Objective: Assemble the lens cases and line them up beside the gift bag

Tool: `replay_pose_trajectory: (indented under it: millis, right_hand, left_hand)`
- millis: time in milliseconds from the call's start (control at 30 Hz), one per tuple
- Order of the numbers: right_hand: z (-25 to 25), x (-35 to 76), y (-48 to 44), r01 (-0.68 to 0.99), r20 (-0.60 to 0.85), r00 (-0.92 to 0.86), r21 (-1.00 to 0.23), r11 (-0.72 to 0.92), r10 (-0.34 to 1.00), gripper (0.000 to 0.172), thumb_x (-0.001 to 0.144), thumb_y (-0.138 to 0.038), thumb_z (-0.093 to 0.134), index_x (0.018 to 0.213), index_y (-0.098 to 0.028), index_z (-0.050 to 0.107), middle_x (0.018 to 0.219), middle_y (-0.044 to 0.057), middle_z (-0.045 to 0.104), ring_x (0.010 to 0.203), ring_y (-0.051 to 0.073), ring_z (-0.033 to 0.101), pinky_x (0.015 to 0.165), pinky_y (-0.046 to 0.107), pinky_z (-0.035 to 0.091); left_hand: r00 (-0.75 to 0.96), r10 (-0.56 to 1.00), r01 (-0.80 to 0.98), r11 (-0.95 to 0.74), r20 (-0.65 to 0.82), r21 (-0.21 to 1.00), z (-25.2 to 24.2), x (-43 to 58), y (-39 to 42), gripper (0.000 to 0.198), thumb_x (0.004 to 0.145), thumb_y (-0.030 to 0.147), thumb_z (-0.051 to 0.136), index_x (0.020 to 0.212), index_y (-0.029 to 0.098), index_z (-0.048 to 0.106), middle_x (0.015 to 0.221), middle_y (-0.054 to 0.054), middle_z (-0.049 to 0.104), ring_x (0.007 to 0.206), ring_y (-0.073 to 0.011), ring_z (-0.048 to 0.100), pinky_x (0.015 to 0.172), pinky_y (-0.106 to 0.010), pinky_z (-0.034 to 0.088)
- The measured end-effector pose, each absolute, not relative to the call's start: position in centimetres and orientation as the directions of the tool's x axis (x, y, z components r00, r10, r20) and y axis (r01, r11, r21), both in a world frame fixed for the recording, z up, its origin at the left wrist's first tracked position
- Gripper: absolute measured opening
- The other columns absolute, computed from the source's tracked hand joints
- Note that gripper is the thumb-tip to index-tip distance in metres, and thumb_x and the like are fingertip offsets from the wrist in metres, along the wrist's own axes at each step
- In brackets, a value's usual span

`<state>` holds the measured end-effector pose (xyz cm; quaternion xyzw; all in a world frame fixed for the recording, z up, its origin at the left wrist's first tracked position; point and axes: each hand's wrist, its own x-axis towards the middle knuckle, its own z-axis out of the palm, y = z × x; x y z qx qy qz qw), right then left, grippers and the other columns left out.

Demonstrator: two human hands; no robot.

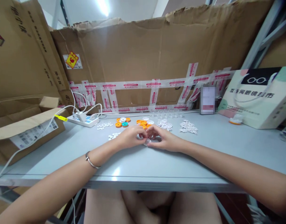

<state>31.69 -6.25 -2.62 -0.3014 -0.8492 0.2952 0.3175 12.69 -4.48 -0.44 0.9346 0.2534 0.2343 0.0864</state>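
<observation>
My left hand (131, 137) and my right hand (165, 138) meet over the middle of the table, fingertips touching. Between them is a small whitish round part (147, 142), low against the tabletop and partly covered by the fingers. My right thumb and fingers curl around its right side, while my left fingers pinch at its left. Just behind the hands lie orange and white rings (143, 123). Left of those is a group of orange, white and teal round pieces (122, 122). Small white discs (114, 136) lie beside my left hand.
More white discs (104, 125), white small parts (164, 125), a second white pile (188, 127) and clear pieces (168, 114) line the table's back. A power strip (85, 120) and open carton (28, 133) stand left; a phone (208, 99), orange-based container (235, 119) and paper bag (257, 99) stand right.
</observation>
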Motion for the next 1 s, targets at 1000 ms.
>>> replay_pose_trajectory:
  millis: [1000]
  right_hand:
    - [-3.34,31.77,-5.46,0.306,0.384,-0.603,-0.697,0.648,0.699,0.025,0.076,-0.031,0.06,0.095,-0.019,0.05,0.092,0.004,0.061,0.086,0.015,0.059,0.082,0.034,0.048]
  left_hand:
    - [0.764,0.408,0.398,-0.908,0.499,0.133,-1.51,12.29,-4.01,0.009,0.077,0.017,0.053,0.075,0.015,0.062,0.074,-0.003,0.064,0.069,-0.0122,0.058,0.066,-0.022,0.042]
